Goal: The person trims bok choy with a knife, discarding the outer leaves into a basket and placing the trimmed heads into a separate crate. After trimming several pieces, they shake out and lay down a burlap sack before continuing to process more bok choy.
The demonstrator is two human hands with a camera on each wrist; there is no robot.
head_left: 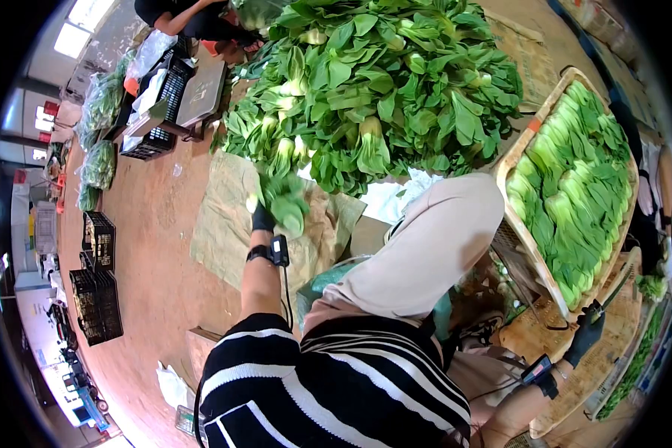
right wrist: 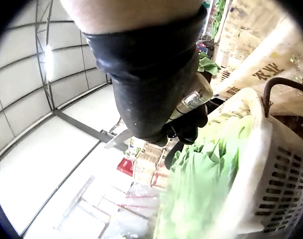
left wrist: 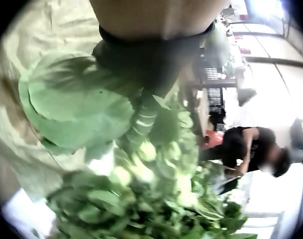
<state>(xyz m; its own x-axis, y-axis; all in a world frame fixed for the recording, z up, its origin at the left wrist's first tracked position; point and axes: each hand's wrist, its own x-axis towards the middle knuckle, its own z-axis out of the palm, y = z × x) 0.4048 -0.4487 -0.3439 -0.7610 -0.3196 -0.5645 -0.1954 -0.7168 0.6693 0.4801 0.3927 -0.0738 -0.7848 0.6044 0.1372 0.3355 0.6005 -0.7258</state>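
Note:
My left hand, in a black glove, holds a bok choy over a brown sack, its pale base at the left and leaves fanning right. Broad leaves spread beside the glove in the left wrist view. Just beyond lies a large heap of bok choy. My right hand, gloved too, grips a knife by its pale handle, beside a crate's near corner. The blade sticks out past the fist. In the crate, bok choy lies in neat rows.
The brown sack covers the floor in front of me. A bent knee rises between the heap and my body. Black crates stand at far left. Another person crouches behind the heap. A wooden board lies below the crate.

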